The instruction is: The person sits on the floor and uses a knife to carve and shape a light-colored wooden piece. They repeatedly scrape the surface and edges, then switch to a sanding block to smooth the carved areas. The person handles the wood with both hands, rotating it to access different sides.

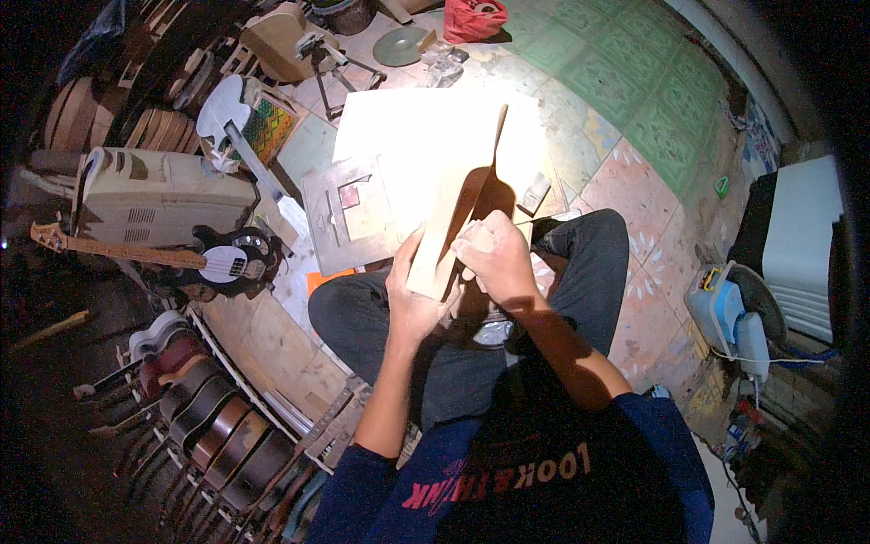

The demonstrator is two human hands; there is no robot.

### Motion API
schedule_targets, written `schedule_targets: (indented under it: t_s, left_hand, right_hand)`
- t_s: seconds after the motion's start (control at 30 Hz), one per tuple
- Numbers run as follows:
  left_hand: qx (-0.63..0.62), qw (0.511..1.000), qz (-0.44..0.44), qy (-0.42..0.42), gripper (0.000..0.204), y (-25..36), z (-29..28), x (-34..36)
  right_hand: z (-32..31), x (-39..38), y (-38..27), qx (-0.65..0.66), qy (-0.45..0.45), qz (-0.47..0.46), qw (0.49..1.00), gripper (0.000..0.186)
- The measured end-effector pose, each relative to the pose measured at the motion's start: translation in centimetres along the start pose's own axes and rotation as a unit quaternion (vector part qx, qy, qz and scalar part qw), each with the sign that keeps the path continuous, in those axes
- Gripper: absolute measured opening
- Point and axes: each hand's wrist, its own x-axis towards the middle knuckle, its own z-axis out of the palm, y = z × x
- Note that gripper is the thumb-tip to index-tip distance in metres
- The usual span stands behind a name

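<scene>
A pale wooden piece (430,258), shaded dark brown along its right, sits above my lap; a thin dark strip extends from its far end, its exact shape unclear in the glare. My left hand (410,299) is wrapped round the near left part of the wood. My right hand (494,258) is closed against the right side; whatever its fingers hold is hidden. Beyond lies a brightly lit white sheet (381,118), with a grey metal plate (322,218) at left and a small block (535,195) at right.
Guitar bodies (222,431) stand racked at lower left. A black bass (217,258), white guitar (222,118) and beige case (136,195) are left. A red bag (471,18) is at the back. A blue-and-white machine (725,317) and cables are right on the tiled floor (634,100).
</scene>
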Motion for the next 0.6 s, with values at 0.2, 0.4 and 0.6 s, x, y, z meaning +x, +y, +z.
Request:
schedule_targets:
  t_s: [0.2, 0.4, 0.6]
  left_hand:
    - [0.015, 0.997, 0.071, 0.027, 0.068, 1.0, -0.1, 0.5]
    - [-0.036, 0.998, -0.049, -0.001, 0.084, 0.0, 0.3, -0.2]
    - [0.086, 0.994, 0.063, -0.008, 0.076, -0.4, 0.4, -0.3]
  right_hand:
    - [-0.8, 0.2, 0.0, 0.099, -0.062, 0.132, 0.984, 0.016]
    - [-1.4, 0.1, -0.8, 0.14, -0.126, 0.231, 0.955, 0.017]
    - [-1.2, -0.2, -0.5, 0.081, -0.095, 0.154, 0.98, 0.016]
